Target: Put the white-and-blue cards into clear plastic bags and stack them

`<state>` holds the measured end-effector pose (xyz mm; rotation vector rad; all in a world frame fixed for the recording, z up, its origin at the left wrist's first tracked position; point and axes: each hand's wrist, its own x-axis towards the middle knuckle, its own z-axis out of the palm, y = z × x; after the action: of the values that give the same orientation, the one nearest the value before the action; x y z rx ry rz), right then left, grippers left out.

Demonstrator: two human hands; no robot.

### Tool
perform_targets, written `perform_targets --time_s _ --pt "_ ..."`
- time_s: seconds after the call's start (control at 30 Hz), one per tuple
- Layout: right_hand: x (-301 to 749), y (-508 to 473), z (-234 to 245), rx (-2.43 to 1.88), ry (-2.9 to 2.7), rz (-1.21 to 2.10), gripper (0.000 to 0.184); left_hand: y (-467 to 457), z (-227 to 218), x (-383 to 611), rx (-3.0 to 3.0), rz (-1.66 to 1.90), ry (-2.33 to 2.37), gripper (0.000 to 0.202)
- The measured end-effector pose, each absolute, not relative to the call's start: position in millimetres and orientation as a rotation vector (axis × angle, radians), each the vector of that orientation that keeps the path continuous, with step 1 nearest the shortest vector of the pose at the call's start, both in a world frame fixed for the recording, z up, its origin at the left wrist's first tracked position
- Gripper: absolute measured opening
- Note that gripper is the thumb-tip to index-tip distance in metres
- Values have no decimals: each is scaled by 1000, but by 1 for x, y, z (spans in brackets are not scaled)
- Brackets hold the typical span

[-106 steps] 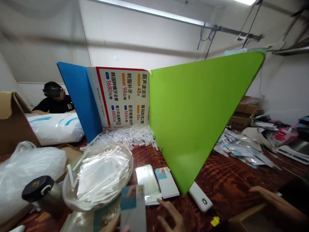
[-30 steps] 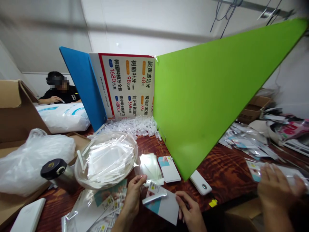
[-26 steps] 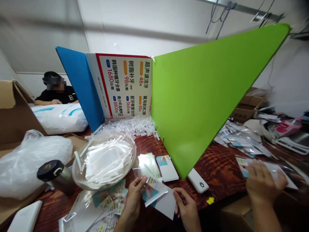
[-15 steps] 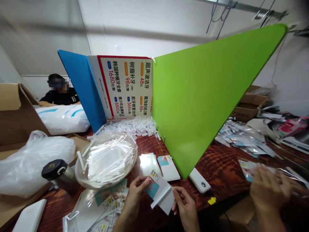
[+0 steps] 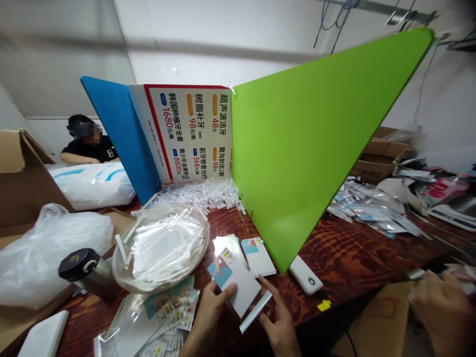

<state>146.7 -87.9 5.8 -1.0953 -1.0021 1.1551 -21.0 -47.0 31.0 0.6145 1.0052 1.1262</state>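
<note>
Between the thumb and fingers of my left hand (image 5: pixel 211 308) is a white card (image 5: pixel 242 288) with a blue photo panel and a yellow label, tilted over the table. My right hand (image 5: pixel 279 321) pinches a narrow white strip (image 5: pixel 256 312) just off the card's lower right edge. Its index finger reaches up beside the card. Behind the card lie a stack of similar cards (image 5: pixel 266 263) and some clear plastic sleeves (image 5: pixel 223 242). Packed cards in clear bags (image 5: pixel 148 322) are piled left of my left hand.
A round basket (image 5: pixel 116 265) holds clear packets and white strips. Around it are a dark-lidded tumbler (image 5: pixel 89 270), small white pieces (image 5: pixel 201 194) and upright green (image 5: pixel 297 148) and blue (image 5: pixel 119 134) boards. A white device (image 5: pixel 307 275) lies right. A co-worker's hand (image 5: pixel 441 302) is at far right; another person sits behind.
The strip, which lay across the card, is now apart from it in my right hand. The card has tipped up and left. The co-worker's hands at right have moved back from the table.
</note>
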Motion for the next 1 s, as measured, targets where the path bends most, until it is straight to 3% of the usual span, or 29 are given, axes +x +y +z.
perform_targets --time_s 0.17,0.33,0.6,0.73,0.9,1.0 --pt "144 -92 5 -1143 -1162 1092 72 -61 50 -14 520 1078 806 50" --pt "138 -95 5 -1054 -1119 1234 85 -70 58 -16 441 1071 762 49" --pt "117 -92 13 -960 -1022 1173 55 -71 52 -17 618 1050 775 52" --pt "110 -98 14 -1027 -1129 1147 61 -77 57 -39 706 1011 922 54" --pt "147 -83 5 -1331 -1495 951 40 -98 56 -152 1343 778 1343 46" --pt "175 -60 0 -1727 -1560 600 45 -104 43 -239 1681 578 1659 36"
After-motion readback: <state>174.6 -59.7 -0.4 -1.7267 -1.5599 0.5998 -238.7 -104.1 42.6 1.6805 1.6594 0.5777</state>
